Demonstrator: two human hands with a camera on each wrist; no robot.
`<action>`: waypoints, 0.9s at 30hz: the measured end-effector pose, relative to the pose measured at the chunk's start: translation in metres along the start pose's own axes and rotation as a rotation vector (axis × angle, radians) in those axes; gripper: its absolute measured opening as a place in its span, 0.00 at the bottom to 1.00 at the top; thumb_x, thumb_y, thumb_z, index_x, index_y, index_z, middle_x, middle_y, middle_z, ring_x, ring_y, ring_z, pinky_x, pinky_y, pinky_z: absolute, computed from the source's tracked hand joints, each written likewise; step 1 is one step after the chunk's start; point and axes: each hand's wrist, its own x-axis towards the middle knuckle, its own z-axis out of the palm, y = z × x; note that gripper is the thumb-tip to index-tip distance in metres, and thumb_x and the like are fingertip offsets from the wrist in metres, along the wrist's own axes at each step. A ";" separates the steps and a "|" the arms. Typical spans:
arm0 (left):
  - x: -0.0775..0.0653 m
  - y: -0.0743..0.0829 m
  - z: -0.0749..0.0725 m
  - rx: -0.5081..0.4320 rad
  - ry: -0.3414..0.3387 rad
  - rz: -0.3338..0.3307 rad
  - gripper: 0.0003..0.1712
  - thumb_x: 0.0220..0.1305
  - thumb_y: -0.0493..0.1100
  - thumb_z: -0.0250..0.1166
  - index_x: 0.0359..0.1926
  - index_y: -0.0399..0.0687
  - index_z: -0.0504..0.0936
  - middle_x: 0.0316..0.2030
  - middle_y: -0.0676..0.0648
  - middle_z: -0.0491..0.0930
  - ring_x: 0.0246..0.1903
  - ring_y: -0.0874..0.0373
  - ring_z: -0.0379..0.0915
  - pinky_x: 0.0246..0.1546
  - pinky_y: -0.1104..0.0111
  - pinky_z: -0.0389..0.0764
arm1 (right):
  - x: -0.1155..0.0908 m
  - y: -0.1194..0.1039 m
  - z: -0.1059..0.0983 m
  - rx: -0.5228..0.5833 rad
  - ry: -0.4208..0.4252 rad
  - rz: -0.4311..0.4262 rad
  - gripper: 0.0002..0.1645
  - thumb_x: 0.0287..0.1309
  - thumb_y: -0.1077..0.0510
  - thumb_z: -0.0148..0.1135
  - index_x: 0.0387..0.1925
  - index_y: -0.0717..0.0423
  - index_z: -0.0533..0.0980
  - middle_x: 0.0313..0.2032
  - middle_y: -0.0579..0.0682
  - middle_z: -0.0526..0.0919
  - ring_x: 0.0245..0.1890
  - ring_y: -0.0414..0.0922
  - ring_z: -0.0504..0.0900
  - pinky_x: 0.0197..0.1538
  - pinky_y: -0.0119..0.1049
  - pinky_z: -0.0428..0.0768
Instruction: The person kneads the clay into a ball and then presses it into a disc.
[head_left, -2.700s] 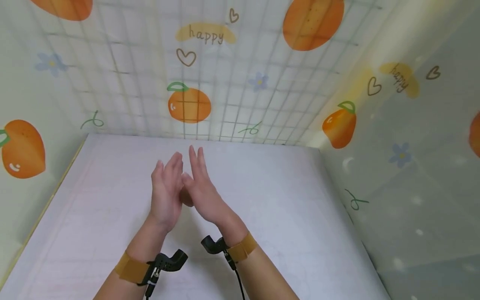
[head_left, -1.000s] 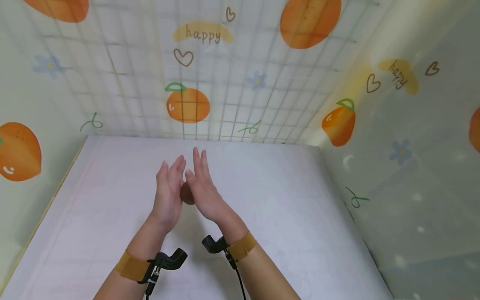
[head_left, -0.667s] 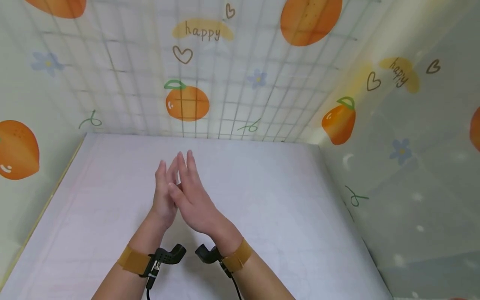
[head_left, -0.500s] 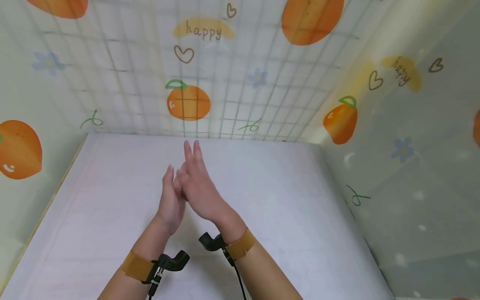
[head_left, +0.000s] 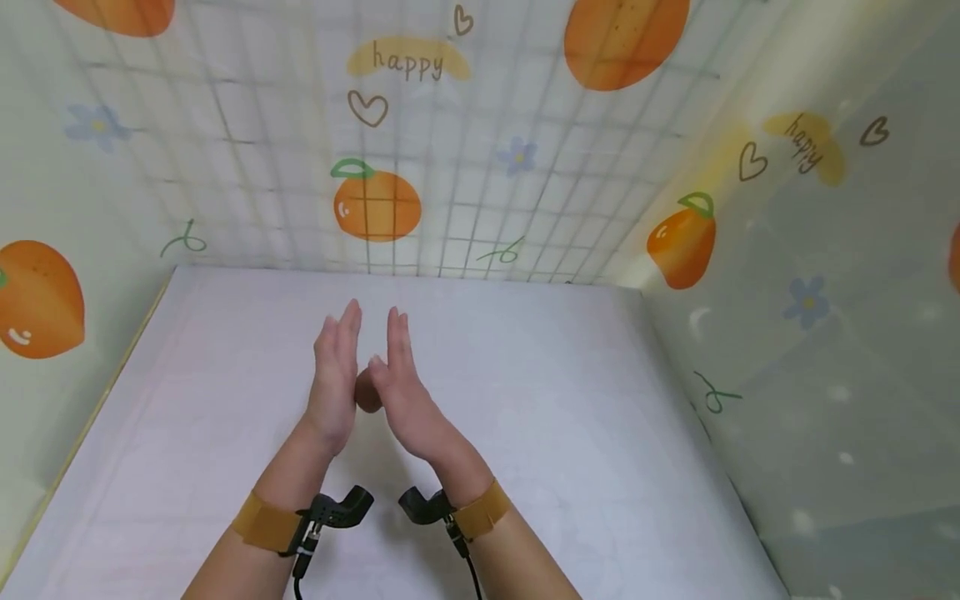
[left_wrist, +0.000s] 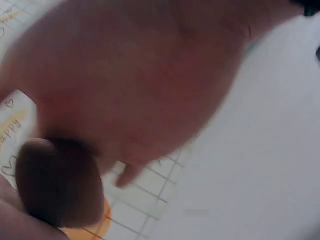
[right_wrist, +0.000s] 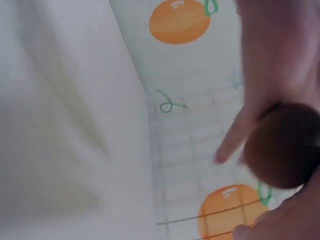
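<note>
A smooth, brown, clay-like ball (head_left: 368, 392) sits between two upright palms, above the table. My left hand (head_left: 334, 387) presses its palm against the ball from the left, fingers straight and pointing away. From the right, my right hand (head_left: 408, 400) presses on it, with fingers extended and the thumb lying over the ball's top. In the left wrist view the ball (left_wrist: 59, 182) looks blunt and slightly flattened where the palms meet it. The right wrist view shows the ball (right_wrist: 282, 145) as rounder, partly covered by the hands.
A white-covered table (head_left: 570, 433) lies under the hands. Behind it hangs a curtain (head_left: 465, 125) with printed oranges, over a wire grid; another printed sheet (head_left: 840, 375) borders the right. Each wrist carries a strapped camera (head_left: 341, 508) with a black cable.
The hands have slid back and forth against each other, the right palm passing over the left and then drawing back. The ball, hidden half a second ago, shows again between them.
</note>
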 end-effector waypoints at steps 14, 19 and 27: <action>0.000 -0.016 0.007 -0.216 -0.104 -0.116 0.55 0.70 0.86 0.20 0.88 0.65 0.39 0.85 0.56 0.51 0.86 0.54 0.33 0.84 0.40 0.28 | 0.018 -0.011 -0.017 -0.181 0.070 -0.049 0.43 0.79 0.22 0.25 0.83 0.21 0.26 0.84 0.33 0.17 0.87 0.42 0.25 0.83 0.71 0.46; 0.002 0.000 0.005 -0.128 -0.072 -0.047 0.54 0.71 0.85 0.22 0.88 0.66 0.39 0.87 0.57 0.46 0.87 0.54 0.31 0.81 0.33 0.27 | 0.012 0.006 -0.017 -0.131 0.055 0.007 0.46 0.75 0.18 0.27 0.82 0.20 0.24 0.83 0.29 0.17 0.87 0.42 0.25 0.82 0.73 0.44; 0.007 -0.002 -0.002 -0.169 -0.063 -0.106 0.52 0.71 0.85 0.22 0.88 0.71 0.40 0.88 0.59 0.43 0.87 0.48 0.37 0.82 0.33 0.35 | -0.009 -0.008 0.003 -0.240 0.023 -0.174 0.51 0.77 0.21 0.31 0.85 0.31 0.23 0.84 0.35 0.17 0.88 0.44 0.30 0.84 0.67 0.46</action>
